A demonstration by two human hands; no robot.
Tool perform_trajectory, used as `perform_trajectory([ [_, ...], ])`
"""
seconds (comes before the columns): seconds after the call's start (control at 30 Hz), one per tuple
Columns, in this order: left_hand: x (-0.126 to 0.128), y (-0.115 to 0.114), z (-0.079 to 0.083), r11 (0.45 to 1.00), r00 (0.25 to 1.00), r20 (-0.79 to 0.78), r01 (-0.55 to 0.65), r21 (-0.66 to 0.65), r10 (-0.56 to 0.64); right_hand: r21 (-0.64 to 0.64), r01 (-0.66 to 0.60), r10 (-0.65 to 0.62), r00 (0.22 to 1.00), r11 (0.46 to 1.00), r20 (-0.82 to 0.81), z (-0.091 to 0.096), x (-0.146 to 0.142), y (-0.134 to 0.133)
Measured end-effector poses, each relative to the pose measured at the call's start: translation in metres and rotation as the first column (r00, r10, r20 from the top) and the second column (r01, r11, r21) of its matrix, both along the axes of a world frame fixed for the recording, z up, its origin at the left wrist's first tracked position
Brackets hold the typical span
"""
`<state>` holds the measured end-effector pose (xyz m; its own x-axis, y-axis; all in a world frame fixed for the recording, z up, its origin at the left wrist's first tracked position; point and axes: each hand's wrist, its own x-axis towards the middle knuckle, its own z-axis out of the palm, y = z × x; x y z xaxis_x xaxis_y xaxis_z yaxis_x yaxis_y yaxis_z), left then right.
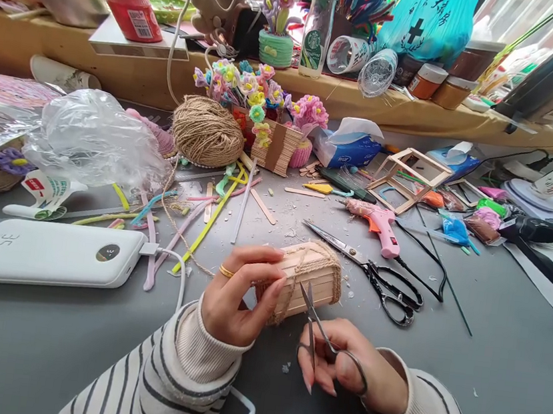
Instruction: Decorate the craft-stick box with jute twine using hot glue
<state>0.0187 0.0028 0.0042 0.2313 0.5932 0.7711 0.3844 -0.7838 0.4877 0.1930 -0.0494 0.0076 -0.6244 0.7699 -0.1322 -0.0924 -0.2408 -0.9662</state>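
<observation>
My left hand (245, 294) grips the left end of a small box made of wooden craft sticks (320, 283), with thumb and fingers pinching it. Twine (298, 273) runs around the box and along its edges. In my right hand (341, 359) is a small pair of scissors (313, 309), fingers through the loops. Its blades are slightly parted and point up at the box's near side; whether they touch it I cannot tell. Behind the box lies a larger pair of black-handled scissors (374, 273). A ball of twine (208, 133) sits farther back, a strand trailing toward my left hand.
A white power bank (49, 253) with a plugged-in cable lies at left. A pink glue gun (375, 224) with a black cord is beyond the large scissors. Pipe cleaners (209, 222), loose sticks and a wooden frame (406, 176) are scattered behind. Jars and a glass bottle (318, 34) line the ledge.
</observation>
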Motion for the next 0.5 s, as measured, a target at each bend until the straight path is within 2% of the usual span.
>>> perform_trajectory([
  [0.17,0.0003,-0.0002,-0.0004,1.0,1.0,0.014,0.002,-0.008,-0.002,-0.068,-0.017,0.012,0.997,0.998,-0.071,-0.0071,-0.0012,0.0003],
  [0.33,0.0,-0.0001,0.0,1.0,1.0,0.009,0.002,-0.007,-0.002,-0.069,-0.04,0.031,0.992,0.997,-0.122,-0.0074,-0.0027,0.0008],
  [0.5,-0.0001,-0.0003,0.0003,1.0,1.0,-0.007,-0.022,-0.006,0.022,-0.065,-0.041,0.035,0.995,0.997,-0.096,-0.0084,-0.001,0.0011],
])
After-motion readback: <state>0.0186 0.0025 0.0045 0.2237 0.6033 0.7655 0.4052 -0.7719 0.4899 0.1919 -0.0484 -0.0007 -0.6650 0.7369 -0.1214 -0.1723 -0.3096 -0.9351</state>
